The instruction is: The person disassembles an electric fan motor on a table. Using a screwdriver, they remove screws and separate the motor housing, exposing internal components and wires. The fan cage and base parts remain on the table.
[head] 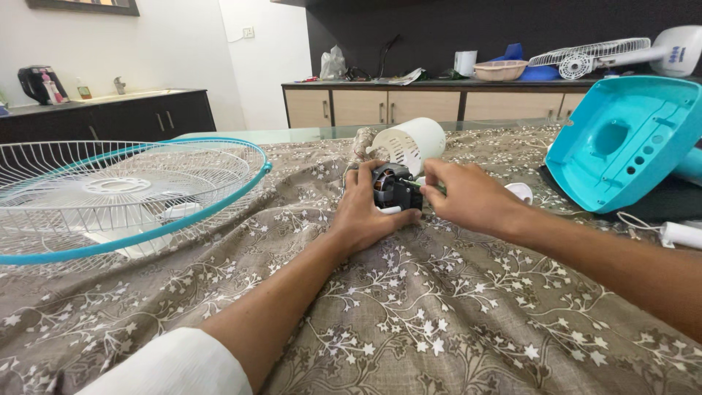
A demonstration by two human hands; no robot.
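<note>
Head view: near the middle of the frame I see my left hand wrapped around a small black electric fan motor with dark metal windings, its grip clamped on the motor's near side and holding it on the brown floral cloth that covers the table. My right hand comes in from the right, its fingers pinched together on a thin green-handled tool pressed at the motor's right end.

Just behind the motor lies a white slotted plastic motor cover, tipped on its side. At left rests a white wire fan guard with a turquoise rim. At upper right a turquoise plastic fan base stands tilted.

My judgement: the soft, wrinkled cloth gives poor footing, so the tool could slip off and jab my left fingers, and a loosened small part could vanish into the folds.
</note>
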